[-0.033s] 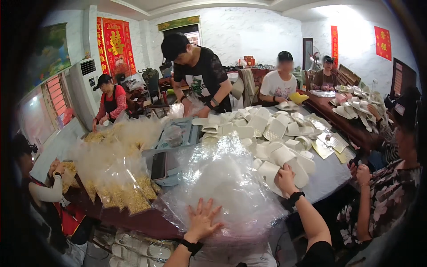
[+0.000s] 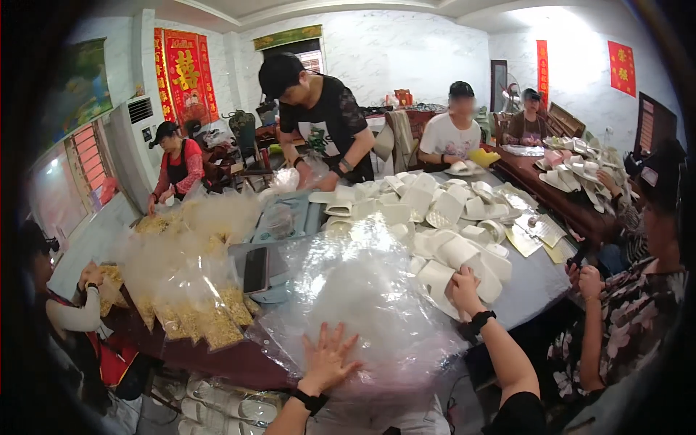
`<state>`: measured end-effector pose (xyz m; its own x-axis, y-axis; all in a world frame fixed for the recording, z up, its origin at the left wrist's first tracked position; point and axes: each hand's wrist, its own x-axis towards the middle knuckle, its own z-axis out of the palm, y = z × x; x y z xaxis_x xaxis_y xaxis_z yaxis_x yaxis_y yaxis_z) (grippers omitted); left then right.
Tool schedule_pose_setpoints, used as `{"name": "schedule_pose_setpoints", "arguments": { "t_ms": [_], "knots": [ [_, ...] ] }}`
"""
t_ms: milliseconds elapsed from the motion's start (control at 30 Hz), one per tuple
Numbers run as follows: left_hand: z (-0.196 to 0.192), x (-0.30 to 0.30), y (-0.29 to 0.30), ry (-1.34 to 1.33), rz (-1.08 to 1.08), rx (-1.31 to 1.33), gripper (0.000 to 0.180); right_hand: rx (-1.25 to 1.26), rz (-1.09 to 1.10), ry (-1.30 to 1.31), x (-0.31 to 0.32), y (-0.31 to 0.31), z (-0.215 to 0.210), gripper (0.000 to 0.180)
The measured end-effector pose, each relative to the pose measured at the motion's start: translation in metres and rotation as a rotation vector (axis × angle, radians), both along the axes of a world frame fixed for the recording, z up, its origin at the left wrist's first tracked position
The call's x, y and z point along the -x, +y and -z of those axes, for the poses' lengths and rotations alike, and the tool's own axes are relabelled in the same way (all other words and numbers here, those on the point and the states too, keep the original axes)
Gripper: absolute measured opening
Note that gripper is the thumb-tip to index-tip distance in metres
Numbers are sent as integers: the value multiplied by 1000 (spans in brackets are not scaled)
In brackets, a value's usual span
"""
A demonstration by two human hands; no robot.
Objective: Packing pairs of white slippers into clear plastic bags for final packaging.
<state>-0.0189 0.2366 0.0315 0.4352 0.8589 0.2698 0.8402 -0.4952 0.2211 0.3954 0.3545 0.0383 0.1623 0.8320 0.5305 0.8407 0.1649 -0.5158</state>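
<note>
My left hand (image 2: 330, 360) lies flat with its fingers spread on a stack of clear plastic bags (image 2: 362, 290) at the table's near edge. At the right side of the bags, my right hand (image 2: 465, 288) has its fingers closed round a white slipper (image 2: 435, 279) at the near end of a heap. The rest of the heaped white slippers (image 2: 428, 199) spreads behind the bags and to their right. My right fingertips are partly hidden against the slippers.
Bags of small yellow pieces (image 2: 196, 304) cover the table's left part. Beside my bags lie a dark phone (image 2: 256, 270) and blue-grey trays (image 2: 308, 210). Paper sheets (image 2: 533, 238) are at right. Several people work around the tables; more slippers (image 2: 239, 407) sit below the near edge.
</note>
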Motion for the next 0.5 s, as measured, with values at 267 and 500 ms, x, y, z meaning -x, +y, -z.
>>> {"name": "schedule_pose_setpoints", "arguments": {
  "t_ms": [267, 500],
  "knots": [
    [-35, -22, -11, 252, -90, -196, 74, -317, -57, 117, -45, -40, -55, 5],
    [-48, -18, 6, -26, 45, -135, 67, 25, 188, -34, -82, -57, -10, 24]
  ]
}}
